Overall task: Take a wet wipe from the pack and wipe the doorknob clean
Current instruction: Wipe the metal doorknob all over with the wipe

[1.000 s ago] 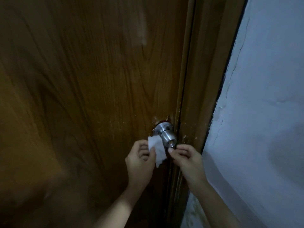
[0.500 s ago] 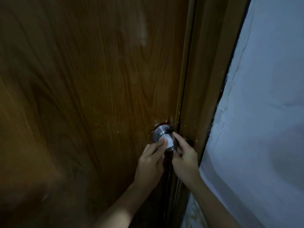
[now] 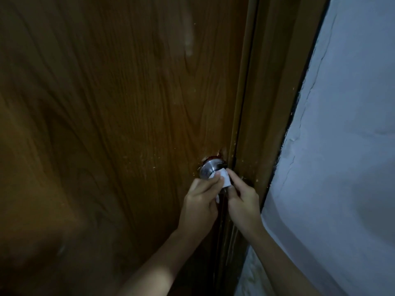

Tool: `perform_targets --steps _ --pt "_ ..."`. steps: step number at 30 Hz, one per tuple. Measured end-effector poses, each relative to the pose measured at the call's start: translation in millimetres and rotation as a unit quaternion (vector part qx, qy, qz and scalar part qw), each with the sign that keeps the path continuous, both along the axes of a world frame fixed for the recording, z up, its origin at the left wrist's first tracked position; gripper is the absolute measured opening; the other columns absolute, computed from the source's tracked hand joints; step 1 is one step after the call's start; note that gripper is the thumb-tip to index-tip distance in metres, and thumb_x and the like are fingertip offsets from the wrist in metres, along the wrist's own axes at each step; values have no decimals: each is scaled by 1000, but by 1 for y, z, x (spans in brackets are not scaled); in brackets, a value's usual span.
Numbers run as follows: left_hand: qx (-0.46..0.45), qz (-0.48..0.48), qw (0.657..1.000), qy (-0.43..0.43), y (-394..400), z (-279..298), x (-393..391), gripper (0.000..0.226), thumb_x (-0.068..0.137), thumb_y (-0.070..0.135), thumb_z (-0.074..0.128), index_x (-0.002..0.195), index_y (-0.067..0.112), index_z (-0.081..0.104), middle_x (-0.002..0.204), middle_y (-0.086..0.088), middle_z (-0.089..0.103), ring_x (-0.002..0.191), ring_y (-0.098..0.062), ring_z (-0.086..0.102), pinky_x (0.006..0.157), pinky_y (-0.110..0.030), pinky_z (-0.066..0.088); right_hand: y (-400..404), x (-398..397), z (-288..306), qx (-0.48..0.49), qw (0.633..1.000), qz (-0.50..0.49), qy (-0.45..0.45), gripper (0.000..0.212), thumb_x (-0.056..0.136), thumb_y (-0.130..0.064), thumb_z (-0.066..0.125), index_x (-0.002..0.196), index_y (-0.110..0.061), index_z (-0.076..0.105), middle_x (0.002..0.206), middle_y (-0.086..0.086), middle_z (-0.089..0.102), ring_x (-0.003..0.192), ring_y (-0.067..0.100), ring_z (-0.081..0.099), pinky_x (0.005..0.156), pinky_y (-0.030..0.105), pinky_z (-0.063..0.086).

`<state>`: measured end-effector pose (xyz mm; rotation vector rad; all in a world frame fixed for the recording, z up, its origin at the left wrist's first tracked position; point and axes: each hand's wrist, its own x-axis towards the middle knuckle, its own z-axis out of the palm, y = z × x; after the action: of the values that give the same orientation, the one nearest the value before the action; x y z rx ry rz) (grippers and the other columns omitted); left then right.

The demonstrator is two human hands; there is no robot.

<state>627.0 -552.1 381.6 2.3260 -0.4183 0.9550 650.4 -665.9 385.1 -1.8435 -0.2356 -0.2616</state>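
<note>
While one silver doorknob (image 3: 208, 170) juts from the brown wooden door (image 3: 119, 116), two bare hands meet on it. Left hand (image 3: 199, 201) and right hand (image 3: 242, 199) each press fingers together on a single white wet wipe (image 3: 226, 180) draped over the knob's front.

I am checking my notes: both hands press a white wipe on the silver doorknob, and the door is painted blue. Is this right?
Not quite. The door is brown wood grain, not blue; the bluish surface is the wall at the right. The head view shows it. The rest holds: left hand and right hand press the white wipe on the silver doorknob.
</note>
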Motion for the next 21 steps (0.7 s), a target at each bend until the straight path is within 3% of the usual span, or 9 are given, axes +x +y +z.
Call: perform_targets --steps 5,8,11,13,16,18,20,21 --pt "71 -36 997 1 5 -22 -9 36 79 8 42 107 13 63 104 3 59 86 -5 47 75 -15 45 -2 -1 0 29 999 12 11 40 95 -5 41 132 -20 47 107 -9 54 79 -27 49 62 -7 35" --pt "40 -52 998 -10 15 -27 -12 29 79 7 47 100 10 67 98 0 64 89 -6 51 76 -19 47 -3 -2 -1 26 999 21 4 40 95 -6 42 133 -19 47 116 -7 54 86 -18 49 67 -8 34" --pt "-17 -9 998 -55 9 -10 -4 30 82 5 49 108 6 64 106 -5 65 103 -6 53 91 -10 43 -5 -2 -2 37 999 26 7 40 95 -6 43 132 -20 48 115 -11 54 88 -21 48 70 -6 36" --pt "-25 3 998 -60 3 -1 0 30 83 6 49 109 5 63 107 -7 66 103 -6 52 93 -8 40 -5 -3 -3 48 999 23 5 40 94 -6 45 131 -18 48 114 -9 57 88 -23 50 70 -4 39" --pt "-30 -4 999 -38 0 -12 -1 29 81 5 53 106 7 65 98 -9 68 93 -8 56 83 -14 48 -7 -5 -5 48 999 -7 -4 38 92 -5 48 129 -17 51 111 -9 58 87 -18 52 69 -3 41" --pt "-62 -7 998 -17 3 -22 -4 27 77 -3 60 101 8 67 90 -7 66 85 -4 58 73 -14 51 -7 -6 -9 64 997 -31 -8 37 90 -2 49 124 -15 56 110 -7 61 90 -7 58 77 6 47" --pt "-143 13 989 34 2 -22 -10 27 77 -8 61 94 11 70 92 -3 67 84 0 61 66 -9 50 -6 -10 -14 104 993 -57 1 34 88 4 48 113 -15 63 104 -1 67 91 6 65 80 23 55" --pt "-231 16 969 89 0 -18 -13 26 79 -6 60 93 13 69 95 -2 68 84 2 62 65 -8 50 -5 -12 -17 110 991 -76 -2 32 87 5 48 104 -17 65 97 0 69 86 8 67 77 28 57"
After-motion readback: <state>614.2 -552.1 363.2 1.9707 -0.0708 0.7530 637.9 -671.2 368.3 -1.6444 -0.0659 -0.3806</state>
